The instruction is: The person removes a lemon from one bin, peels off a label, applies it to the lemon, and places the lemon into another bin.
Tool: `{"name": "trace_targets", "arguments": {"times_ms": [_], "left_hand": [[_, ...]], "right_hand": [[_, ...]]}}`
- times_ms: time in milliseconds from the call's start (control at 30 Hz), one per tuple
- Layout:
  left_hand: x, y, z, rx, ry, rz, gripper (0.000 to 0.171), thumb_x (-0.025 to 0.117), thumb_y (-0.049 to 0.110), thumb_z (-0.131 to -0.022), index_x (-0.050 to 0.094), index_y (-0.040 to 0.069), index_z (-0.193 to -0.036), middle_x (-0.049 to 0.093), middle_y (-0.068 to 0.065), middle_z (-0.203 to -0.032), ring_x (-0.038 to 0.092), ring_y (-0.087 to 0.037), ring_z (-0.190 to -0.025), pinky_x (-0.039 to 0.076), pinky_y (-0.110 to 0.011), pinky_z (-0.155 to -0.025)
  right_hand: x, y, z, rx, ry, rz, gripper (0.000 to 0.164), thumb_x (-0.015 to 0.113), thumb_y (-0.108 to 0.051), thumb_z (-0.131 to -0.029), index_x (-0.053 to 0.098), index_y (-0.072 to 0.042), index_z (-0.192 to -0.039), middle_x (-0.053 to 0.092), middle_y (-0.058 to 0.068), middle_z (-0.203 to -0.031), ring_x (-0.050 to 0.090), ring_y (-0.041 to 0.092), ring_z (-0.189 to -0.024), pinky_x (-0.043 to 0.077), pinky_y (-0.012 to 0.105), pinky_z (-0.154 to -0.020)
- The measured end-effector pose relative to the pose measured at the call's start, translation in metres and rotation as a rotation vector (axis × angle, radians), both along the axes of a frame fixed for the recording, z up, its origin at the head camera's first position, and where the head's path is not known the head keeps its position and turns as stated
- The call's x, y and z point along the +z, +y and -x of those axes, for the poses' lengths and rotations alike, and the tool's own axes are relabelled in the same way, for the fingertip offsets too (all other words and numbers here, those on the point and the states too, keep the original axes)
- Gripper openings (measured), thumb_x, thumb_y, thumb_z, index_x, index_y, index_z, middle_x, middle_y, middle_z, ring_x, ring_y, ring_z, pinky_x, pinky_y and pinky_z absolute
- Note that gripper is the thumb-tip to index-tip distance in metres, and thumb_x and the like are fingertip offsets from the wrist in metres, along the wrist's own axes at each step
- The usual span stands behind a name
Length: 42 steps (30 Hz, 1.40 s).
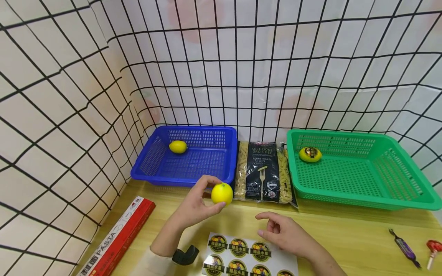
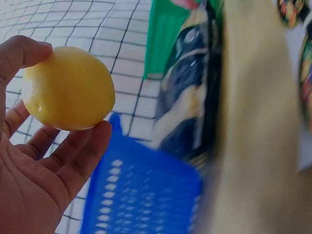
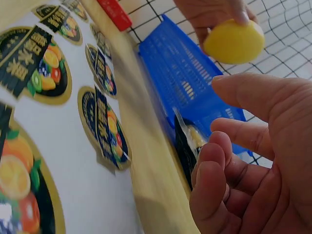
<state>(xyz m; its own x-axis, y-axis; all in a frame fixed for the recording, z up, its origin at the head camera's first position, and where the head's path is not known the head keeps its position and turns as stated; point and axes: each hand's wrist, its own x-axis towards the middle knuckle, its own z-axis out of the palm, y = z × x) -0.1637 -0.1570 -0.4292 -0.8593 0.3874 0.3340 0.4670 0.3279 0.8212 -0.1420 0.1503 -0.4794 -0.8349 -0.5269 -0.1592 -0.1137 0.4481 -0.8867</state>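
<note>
My left hand [image 1: 195,207] pinches a yellow lemon [image 1: 222,194] between thumb and fingers, raised in front of the blue basket [image 1: 179,181]. In the left wrist view the side of that lemon [image 2: 73,90] facing the camera looks plain, without a label. Over the upper right of a white sheet of round fruit stickers [image 1: 238,247] hovers my right hand [image 1: 288,234]. Its index finger reaches toward the lemon and the other fingers curl loosely. Nothing shows between its thumb and index finger in the right wrist view.
A plain lemon [image 1: 177,147] lies in the blue basket. One with a black-and-gold sticker [image 1: 310,154] sits in the green basket [image 1: 348,200]. Between the baskets is a penne bag [image 1: 262,172]. A red pasta box [image 1: 119,239] lies left; a purple-wrapped candy [image 1: 404,248] and lollipop [image 1: 434,246] lie right.
</note>
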Motion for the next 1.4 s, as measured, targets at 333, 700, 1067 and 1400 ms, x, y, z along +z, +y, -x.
{"name": "trace_targets", "arguments": {"times_ms": [333, 700, 1067, 1400], "left_hand": [[-0.035, 0.035, -0.012, -0.142, -0.307, 0.044, 0.049, 0.069, 0.023, -0.098, 0.047, 0.010, -0.140, 0.054, -0.006, -0.134, 0.056, -0.027, -0.115, 0.057, -0.027, -0.088], [-0.064, 0.064, -0.008, -0.142, -0.416, -0.037, 0.042, 0.069, 0.023, -0.097, 0.052, 0.013, -0.135, 0.060, -0.008, -0.119, 0.064, -0.011, -0.096, 0.058, -0.023, -0.079], [-0.078, 0.085, -0.004, 0.004, -0.426, -0.014, 0.040, 0.071, 0.034, -0.095, 0.060, 0.017, -0.129, 0.068, 0.001, -0.102, 0.061, -0.007, -0.085, 0.054, -0.023, -0.071], [-0.088, 0.089, -0.007, 0.159, -0.338, 0.026, 0.041, 0.069, 0.041, -0.097, 0.068, 0.016, -0.129, 0.064, 0.000, -0.102, 0.054, -0.006, -0.083, 0.048, -0.021, -0.073]], "right_hand": [[-0.004, 0.013, -0.004, 0.008, -0.071, 0.010, 0.031, 0.070, -0.030, -0.097, 0.068, -0.004, -0.112, 0.059, 0.001, -0.076, 0.046, 0.005, -0.045, 0.043, 0.024, -0.043], [-0.019, 0.017, -0.009, 0.003, -0.191, 0.069, 0.030, 0.072, -0.024, -0.095, 0.067, -0.001, -0.114, 0.062, 0.005, -0.077, 0.052, 0.008, -0.049, 0.050, 0.023, -0.045], [-0.026, 0.017, 0.001, 0.022, -0.125, 0.020, 0.022, 0.078, -0.023, -0.089, 0.071, -0.005, -0.101, 0.062, 0.000, -0.071, 0.051, 0.006, -0.050, 0.044, 0.021, -0.046], [-0.032, 0.016, 0.000, 0.031, -0.140, 0.053, 0.021, 0.080, -0.019, -0.087, 0.073, -0.005, -0.100, 0.057, -0.003, -0.066, 0.051, 0.005, -0.049, 0.042, 0.018, -0.045]]}}
